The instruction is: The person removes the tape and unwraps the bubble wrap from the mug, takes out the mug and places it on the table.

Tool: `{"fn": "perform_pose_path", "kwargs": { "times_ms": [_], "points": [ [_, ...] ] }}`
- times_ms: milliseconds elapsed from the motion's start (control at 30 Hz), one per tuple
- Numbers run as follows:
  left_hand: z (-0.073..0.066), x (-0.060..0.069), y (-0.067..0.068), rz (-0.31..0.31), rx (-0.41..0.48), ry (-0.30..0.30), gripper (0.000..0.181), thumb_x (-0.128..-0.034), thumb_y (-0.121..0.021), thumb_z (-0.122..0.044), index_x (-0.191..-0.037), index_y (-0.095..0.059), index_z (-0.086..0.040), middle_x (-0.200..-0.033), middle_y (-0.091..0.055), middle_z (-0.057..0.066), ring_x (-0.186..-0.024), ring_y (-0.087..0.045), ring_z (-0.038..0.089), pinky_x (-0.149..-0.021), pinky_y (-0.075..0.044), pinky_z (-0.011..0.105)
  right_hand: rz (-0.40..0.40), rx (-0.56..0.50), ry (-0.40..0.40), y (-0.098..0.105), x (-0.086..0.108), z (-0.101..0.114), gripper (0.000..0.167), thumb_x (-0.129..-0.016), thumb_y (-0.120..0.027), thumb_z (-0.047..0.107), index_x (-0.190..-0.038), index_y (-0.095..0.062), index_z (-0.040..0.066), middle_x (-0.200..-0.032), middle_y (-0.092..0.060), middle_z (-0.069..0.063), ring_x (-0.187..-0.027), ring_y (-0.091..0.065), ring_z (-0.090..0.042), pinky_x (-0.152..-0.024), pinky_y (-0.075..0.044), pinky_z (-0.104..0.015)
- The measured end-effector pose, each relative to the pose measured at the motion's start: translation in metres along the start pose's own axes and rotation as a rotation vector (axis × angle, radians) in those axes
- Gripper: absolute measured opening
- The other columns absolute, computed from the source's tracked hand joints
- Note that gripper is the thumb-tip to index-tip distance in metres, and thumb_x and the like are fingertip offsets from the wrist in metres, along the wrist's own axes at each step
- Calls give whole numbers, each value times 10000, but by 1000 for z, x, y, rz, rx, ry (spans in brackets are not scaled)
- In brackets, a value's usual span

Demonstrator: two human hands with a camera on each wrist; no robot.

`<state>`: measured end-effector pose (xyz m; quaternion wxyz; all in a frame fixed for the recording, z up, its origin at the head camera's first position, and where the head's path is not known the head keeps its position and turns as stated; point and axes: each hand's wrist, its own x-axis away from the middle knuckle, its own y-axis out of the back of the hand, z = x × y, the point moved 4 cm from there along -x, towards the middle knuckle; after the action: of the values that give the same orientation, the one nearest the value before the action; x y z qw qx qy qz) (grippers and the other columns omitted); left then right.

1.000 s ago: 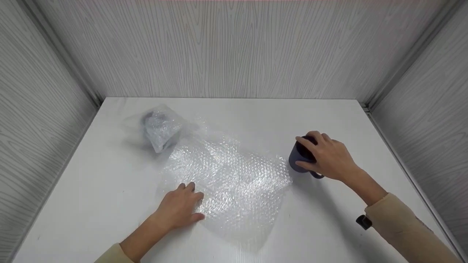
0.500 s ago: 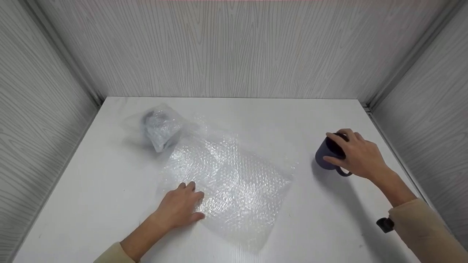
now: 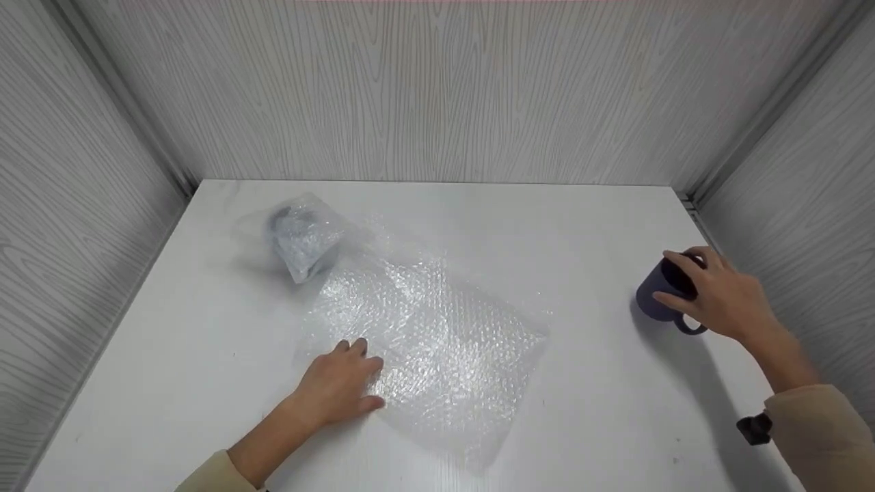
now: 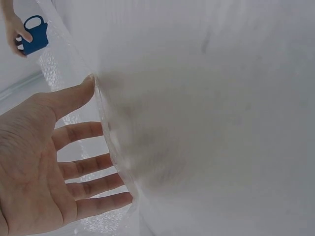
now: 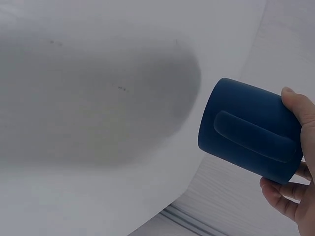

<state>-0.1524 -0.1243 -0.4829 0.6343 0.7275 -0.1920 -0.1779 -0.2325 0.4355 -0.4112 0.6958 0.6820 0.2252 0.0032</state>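
At the table's right side, my right hand (image 3: 728, 294) holds a dark blue mug (image 3: 657, 294) from above, fingers and thumb around its rim. The mug's handle (image 5: 253, 136) shows in the right wrist view; whether its base touches the table I cannot tell. My left hand (image 3: 340, 384) rests on the near left edge of a bubble wrap sheet (image 3: 451, 342) that lies spread in the middle. Its fingers (image 4: 93, 187) are spread and nearly straight along that edge in the left wrist view.
A bundle in bubble wrap (image 3: 304, 239), with something dark inside, stands at the back left by the sheet's far corner. Wood-grain panels (image 3: 437, 89) enclose the white table (image 3: 171, 355) at the back and both sides.
My right hand has carried the mug rightward, away from the bubble wrap sheet toward the table's right edge. The left hand and the wrapped bundle have stayed in place.
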Motion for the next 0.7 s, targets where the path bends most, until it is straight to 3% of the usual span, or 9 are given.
{"fn": "perform_pose_path", "kwargs": {
  "times_ms": [200, 500, 700],
  "points": [
    [1, 0, -1, 6, 19, 7, 531, -792, -901, -456, -1145, -737, -94, -1213, -695, 211, -1077, -700, 412, -753, -644, 479, 55, -17, -61, -5, 9, -22, 731, -898, -808, 475, -1491, -551, 135, -1377, -540, -317, -1009, -641, -541, -432, -449, -457],
    [0, 0, -1, 6, -2, 1, 523, -794, -897, -459, -1136, -735, -97, -1137, -679, 172, -959, -665, 324, -679, -617, 431, 139, -15, -124, -12, 16, -39, 746, -953, -729, 539, -1540, -493, 143, -1452, -468, -327, -1006, -638, -570, -460, -468, -480],
    [0, 0, -1, 20, 5, 11, 526, -801, -892, -461, -1147, -733, -97, -1155, -677, 177, -972, -664, 326, -696, -622, 437, 133, -3, -118, -16, 19, -43, 749, -949, -736, 533, -1535, -499, 131, -1438, -477, -343, -965, -643, -565, -447, -458, -451]
  ]
}}
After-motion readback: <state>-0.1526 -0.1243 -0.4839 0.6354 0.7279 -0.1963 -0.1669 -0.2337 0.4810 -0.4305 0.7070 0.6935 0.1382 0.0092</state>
